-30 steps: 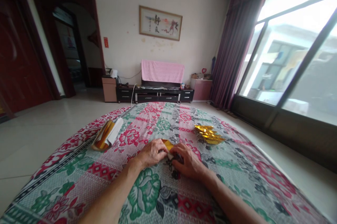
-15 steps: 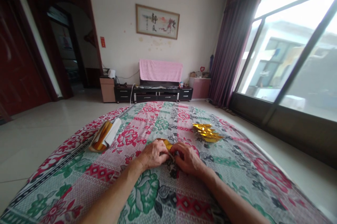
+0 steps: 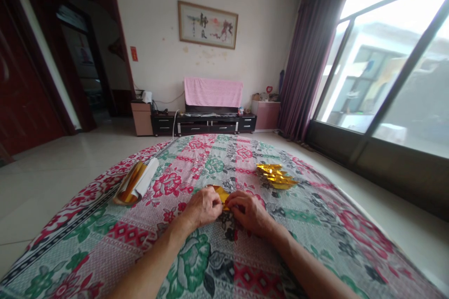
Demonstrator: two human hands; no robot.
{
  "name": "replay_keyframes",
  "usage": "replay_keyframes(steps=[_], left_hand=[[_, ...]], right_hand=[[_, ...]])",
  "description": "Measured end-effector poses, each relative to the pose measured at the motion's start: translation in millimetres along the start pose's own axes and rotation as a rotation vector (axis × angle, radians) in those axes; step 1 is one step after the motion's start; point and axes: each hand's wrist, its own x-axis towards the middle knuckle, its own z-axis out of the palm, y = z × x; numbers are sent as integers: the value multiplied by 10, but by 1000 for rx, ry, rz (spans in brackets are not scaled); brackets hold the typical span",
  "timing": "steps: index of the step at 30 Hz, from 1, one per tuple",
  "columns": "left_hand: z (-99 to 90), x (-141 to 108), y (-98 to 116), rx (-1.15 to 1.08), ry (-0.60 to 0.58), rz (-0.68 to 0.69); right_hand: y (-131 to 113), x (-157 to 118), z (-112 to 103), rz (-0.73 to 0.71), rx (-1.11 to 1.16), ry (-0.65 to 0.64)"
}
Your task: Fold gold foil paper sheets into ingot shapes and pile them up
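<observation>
A small sheet of gold foil paper point(image 3: 221, 194) is held between my two hands, just above the flowered tablecloth point(image 3: 213, 165). My left hand point(image 3: 205, 206) pinches its left side with curled fingers. On the right edge, the fingertips of my right hand point(image 3: 247, 211) are closed on the same sheet. The fingers hide much of the paper, so its folds are hard to make out. Several folded gold foil pieces point(image 3: 276, 176) lie in an overlapping row beyond my right hand. To the left rests a rolled bundle of gold and white paper point(image 3: 135, 184).
Past the far table edge stands a low black cabinet point(image 3: 210, 126) with a pink cloth point(image 3: 213, 91) draped over something on it. A purple curtain point(image 3: 305, 55) and a large window point(image 3: 382, 79) are on the right. A doorway point(image 3: 84, 65) opens at the left.
My hands have drawn slightly apart at the fingertips, and more of the gold foil shows between them. The whole view has shifted a little; the gold pieces and the bundle stay put.
</observation>
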Motion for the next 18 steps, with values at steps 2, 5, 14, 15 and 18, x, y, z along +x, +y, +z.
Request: replay_keyframes(steps=[2, 5, 14, 15, 18], left_hand=[[-10, 6, 31, 22, -3, -31], [-6, 15, 66, 44, -8, -70], [14, 2, 101, 95, 7, -126], [10, 0, 105, 98, 6, -126], [0, 2, 116, 114, -1, -138]], right_hand=[[4, 1, -1, 2, 8, -2], [6, 3, 0, 3, 14, 2], [0, 1, 15, 5, -7, 19], [-4, 0, 17, 5, -7, 23], [-21, 0, 22, 11, -13, 36]])
